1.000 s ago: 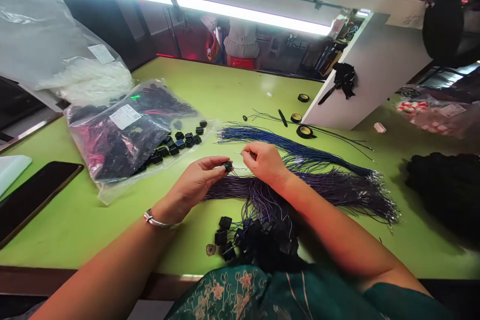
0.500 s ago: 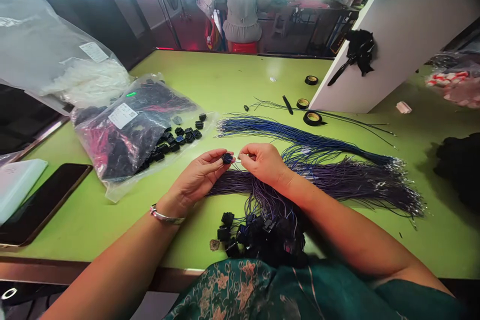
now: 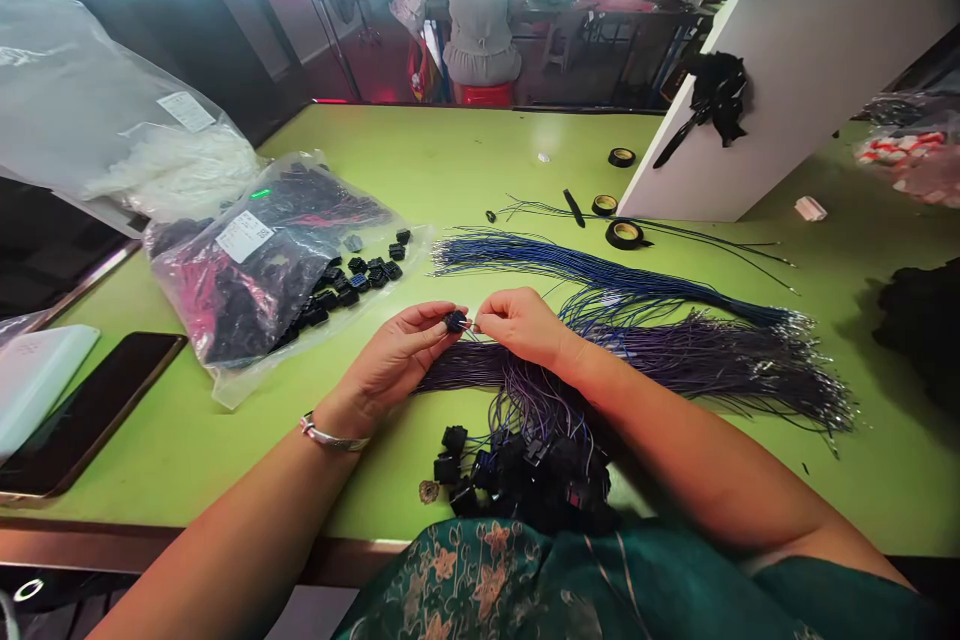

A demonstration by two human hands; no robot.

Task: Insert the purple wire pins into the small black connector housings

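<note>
Between the thumb and fingers of my left hand is a small black connector housing. My right hand pinches a thin wire whose end meets the housing's right side; how deep it sits I cannot tell. Beneath both hands runs a bundle of purple wires with metal terminals at the right end. A bundle of blue wires lies just behind it. Close to my body is a pile of black connectors with wires attached.
A clear plastic bag spills loose black connectors onto the green table. At the left lies a phone. Rolls of black tape stand near a white upright panel. Across the table a person is partly visible.
The right hand's fingertips have shifted slightly left, bringing the wire closer against the connector housing. My left hand keeps its hold. The view has moved a little.
</note>
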